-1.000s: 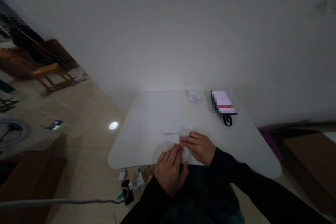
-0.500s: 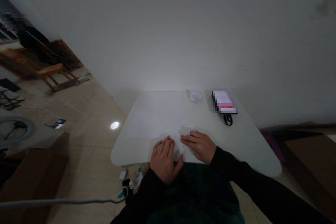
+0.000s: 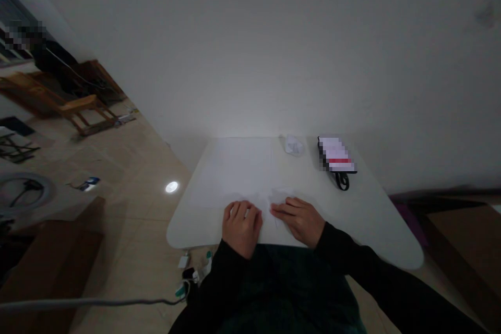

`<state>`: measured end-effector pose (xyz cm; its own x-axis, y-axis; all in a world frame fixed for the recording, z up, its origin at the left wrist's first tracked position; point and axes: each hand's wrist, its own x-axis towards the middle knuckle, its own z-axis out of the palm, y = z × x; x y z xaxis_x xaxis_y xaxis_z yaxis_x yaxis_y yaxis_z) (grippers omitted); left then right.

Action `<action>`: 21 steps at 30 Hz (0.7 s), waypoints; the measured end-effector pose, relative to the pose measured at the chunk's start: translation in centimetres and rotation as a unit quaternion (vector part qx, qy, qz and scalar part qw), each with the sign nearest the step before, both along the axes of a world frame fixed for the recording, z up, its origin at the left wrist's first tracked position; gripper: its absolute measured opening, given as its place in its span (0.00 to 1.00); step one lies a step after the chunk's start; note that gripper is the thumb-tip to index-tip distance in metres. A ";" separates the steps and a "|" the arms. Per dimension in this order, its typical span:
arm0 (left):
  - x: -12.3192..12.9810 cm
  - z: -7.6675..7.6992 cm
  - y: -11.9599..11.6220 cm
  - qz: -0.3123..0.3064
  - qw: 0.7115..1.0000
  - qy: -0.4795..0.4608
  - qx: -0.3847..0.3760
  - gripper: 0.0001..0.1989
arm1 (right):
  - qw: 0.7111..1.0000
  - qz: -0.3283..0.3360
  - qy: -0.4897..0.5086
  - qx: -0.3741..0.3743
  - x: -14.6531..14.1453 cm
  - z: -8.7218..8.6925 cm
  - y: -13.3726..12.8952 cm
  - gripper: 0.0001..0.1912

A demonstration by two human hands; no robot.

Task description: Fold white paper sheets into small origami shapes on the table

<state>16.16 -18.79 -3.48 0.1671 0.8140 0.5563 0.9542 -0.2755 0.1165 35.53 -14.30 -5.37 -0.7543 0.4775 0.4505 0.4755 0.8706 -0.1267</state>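
1. While 2 bare hands work at the near edge of the table (image 3: 371, 219) in the head view, the small paper (image 3: 267, 221) lies between and partly under them, pale on pale and hard to outline.
2. The left hand (image 3: 241, 229) is curled, fingertips down at the paper's left side; I cannot tell whether it grips anything.
3. The right hand (image 3: 299, 219) reaches in with fingers together, touching the paper; whether it pinches or merely presses, I cannot tell.
4. The step in hand looks like folding or creasing. My judgement is that the next move calls for steadying the paper with 1 hand and running the other along its edge.
5. Beyond lie a flat sheet (image 3: 235, 172), a white wad (image 3: 293, 145) and a phone (image 3: 337, 154) with a black strap (image 3: 342, 181).
6. No brand or label is legible; the phone's screen is pixelated, showing only a red band.
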 end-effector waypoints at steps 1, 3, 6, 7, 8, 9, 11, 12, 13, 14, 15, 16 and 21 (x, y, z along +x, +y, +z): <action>0.3 0.0 -0.3 -0.019 1.000 -0.003 -0.010 0.05 | 1.000 0.000 -0.001 -0.001 0.0 0.0 0.0 0.18; 1.0 -0.1 -1.0 -0.056 0.998 -0.007 -0.029 0.05 | 1.000 0.002 -0.004 -0.005 0.0 0.0 0.0 0.18; 1.6 0.1 -2.3 -0.092 0.994 -0.007 -0.056 0.05 | 1.000 0.000 0.000 -0.010 -0.1 0.0 0.0 0.18; 1.8 0.3 -2.7 -0.108 0.992 -0.008 -0.068 0.06 | 1.000 -0.001 0.003 -0.012 -0.1 0.0 -0.1 0.18; 1.9 0.5 -3.1 -0.132 0.988 -0.010 -0.084 0.06 | 1.000 -0.002 0.006 -0.015 -0.2 0.1 -0.1 0.18; 2.0 0.9 -3.3 -0.163 0.981 -0.015 -0.102 0.06 | 1.000 -0.003 0.008 -0.019 -0.2 0.1 -0.1 0.18; 2.0 2.0 -2.9 -0.224 0.965 -0.031 -0.134 0.07 | 0.999 -0.012 0.012 -0.028 0.0 0.2 0.1 0.17; 1.8 2.8 -2.3 -0.246 0.957 -0.043 -0.145 0.08 | 0.999 -0.024 0.013 -0.033 0.1 0.3 0.4 0.17; 1.7 3.6 -1.2 -0.246 0.957 -0.059 -0.140 0.08 | 0.998 -0.038 0.014 -0.039 0.2 0.4 0.7 0.17; 1.4 4.4 0.1 -0.226 0.964 -0.080 -0.118 0.08 | 0.997 -0.056 0.015 -0.046 0.4 0.6 1.2 0.17; 1.2 5.2 1.8 -0.206 0.968 -0.099 -0.098 0.07 | 0.996 -0.067 0.011 -0.054 0.5 0.8 1.7 0.18; 0.9 5.8 3.7 -0.195 0.970 -0.113 -0.091 0.07 | 0.996 -0.066 0.007 -0.064 0.7 1.0 2.3 0.19; 0.1 4.9 12.7 -0.184 0.950 -0.064 -0.243 0.22 | 0.991 -0.082 0.038 -0.101 1.3 1.4 5.0 0.11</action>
<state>16.31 -6.04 1.42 0.4473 0.8790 0.1654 0.7729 -0.4729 0.4231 36.87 -9.34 -3.97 -0.6270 0.6770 0.3854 0.5911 0.7357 -0.3306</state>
